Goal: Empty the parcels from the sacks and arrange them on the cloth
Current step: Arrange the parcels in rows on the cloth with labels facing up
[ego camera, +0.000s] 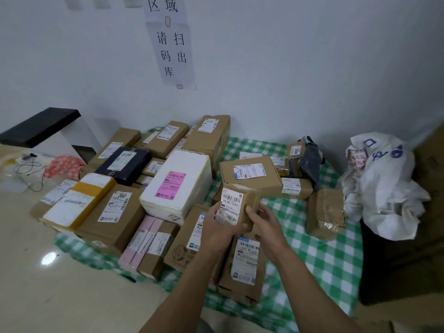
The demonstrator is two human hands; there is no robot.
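Note:
A green-and-white checked cloth (319, 255) lies on the floor against the wall, and several parcels are arranged on it. My left hand (216, 233) and my right hand (264, 223) together hold a small taped brown parcel (236, 205) with a white barcode label, lifted above the cloth's middle. My left fingers curl round its lower left side; my right thumb and fingers grip its right side. A white foam box (177, 186) with a pink label lies to the left. A crumpled white sack (384, 188) with blue print slumps at the right.
Brown boxes (249, 174) lie behind my hands and a taped one (325, 213) to the right. A black-and-white stand (48, 131) and cables (31, 169) are at the far left. A dark box (403, 272) supports the sack. Shiny floor (60, 284) spreads at the lower left.

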